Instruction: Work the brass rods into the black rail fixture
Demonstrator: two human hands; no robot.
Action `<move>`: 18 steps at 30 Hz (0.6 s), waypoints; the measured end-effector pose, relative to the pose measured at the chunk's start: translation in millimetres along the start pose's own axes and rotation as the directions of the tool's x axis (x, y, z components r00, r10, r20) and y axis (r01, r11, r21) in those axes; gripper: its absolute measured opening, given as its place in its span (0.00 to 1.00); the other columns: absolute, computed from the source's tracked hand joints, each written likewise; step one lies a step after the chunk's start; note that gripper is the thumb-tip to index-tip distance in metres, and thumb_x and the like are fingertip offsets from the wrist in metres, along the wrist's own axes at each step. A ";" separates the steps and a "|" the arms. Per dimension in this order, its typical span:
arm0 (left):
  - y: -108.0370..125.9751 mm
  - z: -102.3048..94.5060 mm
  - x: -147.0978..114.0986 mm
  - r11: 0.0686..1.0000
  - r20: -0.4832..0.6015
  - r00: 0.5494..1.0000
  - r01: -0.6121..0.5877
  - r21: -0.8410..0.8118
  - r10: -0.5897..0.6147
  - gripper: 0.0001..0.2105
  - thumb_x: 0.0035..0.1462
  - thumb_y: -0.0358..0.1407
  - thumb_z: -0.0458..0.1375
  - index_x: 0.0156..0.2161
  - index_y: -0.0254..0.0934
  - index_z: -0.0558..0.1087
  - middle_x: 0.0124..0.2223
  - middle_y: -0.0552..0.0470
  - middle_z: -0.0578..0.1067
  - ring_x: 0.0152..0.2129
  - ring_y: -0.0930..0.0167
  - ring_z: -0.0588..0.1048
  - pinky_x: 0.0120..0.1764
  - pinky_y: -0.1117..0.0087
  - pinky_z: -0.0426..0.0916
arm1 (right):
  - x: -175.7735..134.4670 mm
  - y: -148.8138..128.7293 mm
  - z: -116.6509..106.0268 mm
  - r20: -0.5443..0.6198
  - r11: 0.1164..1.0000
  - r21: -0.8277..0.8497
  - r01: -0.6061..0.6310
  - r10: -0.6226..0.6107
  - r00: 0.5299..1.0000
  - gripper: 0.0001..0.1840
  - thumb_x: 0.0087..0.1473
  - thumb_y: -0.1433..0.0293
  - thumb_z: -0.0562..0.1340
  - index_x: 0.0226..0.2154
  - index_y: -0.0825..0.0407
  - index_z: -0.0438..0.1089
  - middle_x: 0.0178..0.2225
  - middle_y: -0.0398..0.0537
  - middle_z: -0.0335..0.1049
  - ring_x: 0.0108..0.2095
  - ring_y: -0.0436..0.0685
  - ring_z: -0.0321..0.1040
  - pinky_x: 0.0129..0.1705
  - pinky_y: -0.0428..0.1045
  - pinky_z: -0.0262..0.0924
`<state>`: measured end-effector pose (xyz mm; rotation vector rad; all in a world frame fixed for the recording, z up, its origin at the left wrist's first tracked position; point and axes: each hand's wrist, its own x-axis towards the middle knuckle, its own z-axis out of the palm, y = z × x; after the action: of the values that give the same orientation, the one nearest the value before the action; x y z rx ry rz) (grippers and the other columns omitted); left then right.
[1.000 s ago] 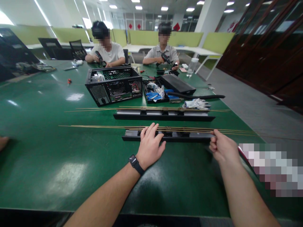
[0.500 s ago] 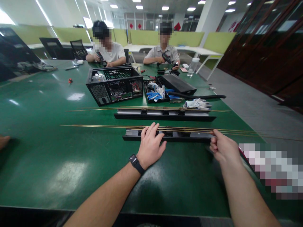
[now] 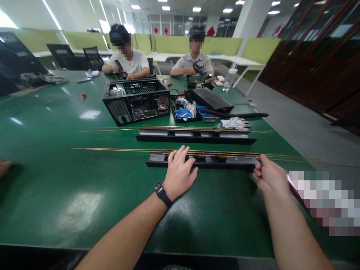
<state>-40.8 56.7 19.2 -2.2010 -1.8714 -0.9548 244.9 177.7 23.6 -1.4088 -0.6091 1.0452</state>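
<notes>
My left hand, with a dark watch on its wrist, lies with fingers outstretched over the near black-and-silver rail and the thin brass-coloured rods along it. Its fingertips cover part of the rods. At the rail's right end, my right hand is closed, thumb and forefinger pinching a thin brass-coloured rod. Its other fingers are curled in. The rods stick out well past both ends of the rail. Behind lies a second rail of the same kind, also with thin rods along it.
On the green table stand an opened computer case, blue-and-white gloves, more gloves, a flat black box and a black tube. Two people sit across. Another person's hand shows at the left edge.
My right hand has shifted slightly to the right, still pinching at the rod. My left hand stays in place over the near rail.
</notes>
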 end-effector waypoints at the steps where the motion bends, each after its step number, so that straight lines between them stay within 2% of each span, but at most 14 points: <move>1: 0.0 0.0 0.0 1.000 0.002 1.000 0.001 0.001 -0.001 0.11 0.63 0.38 0.60 0.49 0.41 0.77 0.67 0.41 0.66 0.68 0.57 0.60 0.67 0.47 0.54 | 0.6 0.0 -0.3 -0.004 1.000 -0.001 -0.002 0.002 1.000 0.13 0.58 0.63 0.68 0.28 0.51 0.69 0.15 0.35 0.59 0.10 0.44 0.49 0.10 0.40 0.40; 11: -0.6 -0.2 0.6 1.000 0.005 1.000 -0.004 -0.001 0.004 0.11 0.63 0.38 0.60 0.49 0.41 0.77 0.67 0.41 0.67 0.68 0.57 0.60 0.66 0.47 0.55 | 4.7 1.2 -3.0 -0.007 1.000 -0.013 0.003 -0.003 1.000 0.15 0.56 0.59 0.70 0.29 0.51 0.69 0.16 0.35 0.59 0.10 0.43 0.48 0.10 0.41 0.40; 18: -0.6 0.0 0.5 1.000 0.009 1.000 -0.001 0.007 0.001 0.11 0.63 0.38 0.60 0.49 0.41 0.77 0.67 0.41 0.66 0.68 0.57 0.60 0.67 0.48 0.53 | 1.6 -1.4 -1.0 -0.035 1.000 0.008 -0.011 0.011 0.999 0.11 0.59 0.64 0.67 0.29 0.51 0.69 0.15 0.35 0.59 0.10 0.44 0.48 0.10 0.40 0.40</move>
<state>-41.3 57.3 19.3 -2.2057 -1.8744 -0.9383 246.8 178.8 24.4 -1.4224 -0.5711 1.0284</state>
